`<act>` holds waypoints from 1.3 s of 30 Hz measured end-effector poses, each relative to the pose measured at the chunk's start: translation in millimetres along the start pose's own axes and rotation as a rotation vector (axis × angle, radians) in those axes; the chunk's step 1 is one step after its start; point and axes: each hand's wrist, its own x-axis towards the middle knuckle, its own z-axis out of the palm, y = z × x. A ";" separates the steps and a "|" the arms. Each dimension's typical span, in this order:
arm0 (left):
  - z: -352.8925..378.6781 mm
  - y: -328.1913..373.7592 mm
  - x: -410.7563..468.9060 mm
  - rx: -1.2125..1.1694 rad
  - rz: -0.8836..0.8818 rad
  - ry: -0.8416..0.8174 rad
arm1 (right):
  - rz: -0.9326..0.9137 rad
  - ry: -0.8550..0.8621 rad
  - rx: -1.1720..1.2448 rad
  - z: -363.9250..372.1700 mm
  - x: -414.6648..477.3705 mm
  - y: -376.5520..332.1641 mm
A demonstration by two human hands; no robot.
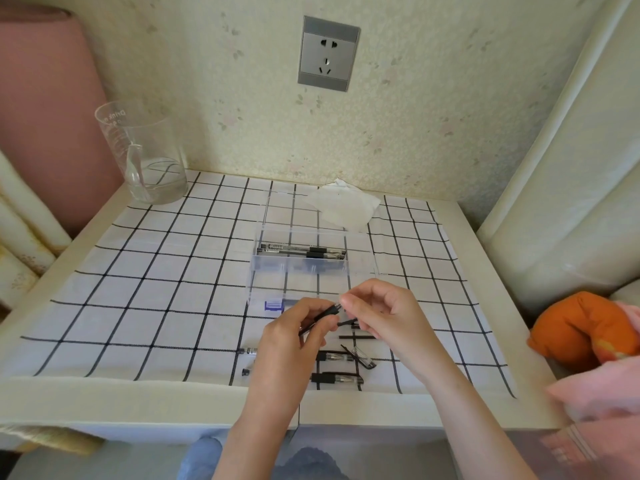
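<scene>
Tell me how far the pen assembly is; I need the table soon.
Done: a few assembled pens lie in the clear box. In hand: the left grip and right grip hold a black pen piece between them. Left: several loose pen parts lie on the checked cloth near the front edge.

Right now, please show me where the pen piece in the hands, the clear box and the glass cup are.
pen piece (327,311), head view, on its black grip section.
clear box (277,266), head view, on its front wall.
glass cup (152,133), head view, on its upper wall.
</scene>
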 end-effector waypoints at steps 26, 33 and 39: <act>0.2 3.1 0.2 -0.005 -0.008 0.010 | 0.195 0.082 0.429 18.6 -4.3 12.2; -0.3 3.9 0.1 0.008 0.015 0.014 | 0.202 0.043 0.610 23.5 -5.0 11.0; -0.9 2.7 0.5 -0.010 0.012 0.025 | 0.228 0.037 0.668 25.1 -4.8 13.5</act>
